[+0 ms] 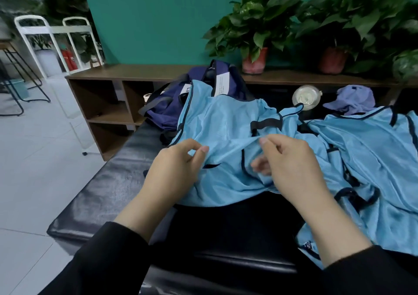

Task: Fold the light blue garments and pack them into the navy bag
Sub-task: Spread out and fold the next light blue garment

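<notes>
A light blue garment (pixel 226 123) with dark trim lies crumpled on the black padded desk (pixel 108 181), its far edge draped over the navy bag (pixel 172 104) behind it; the left hand (pixel 174 170) pinches a fold of its cloth between thumb and fingers, and the right hand (pixel 287 161) pinches another fold just beside it. More light blue garments (pixel 366 150) lie heaped to the right, touching the first, with a purple cap (pixel 352 99) and a round clear lid (pixel 306 97) beyond them and potted plants (pixel 255 30) on the wooden shelf (pixel 135 74) against the green wall
</notes>
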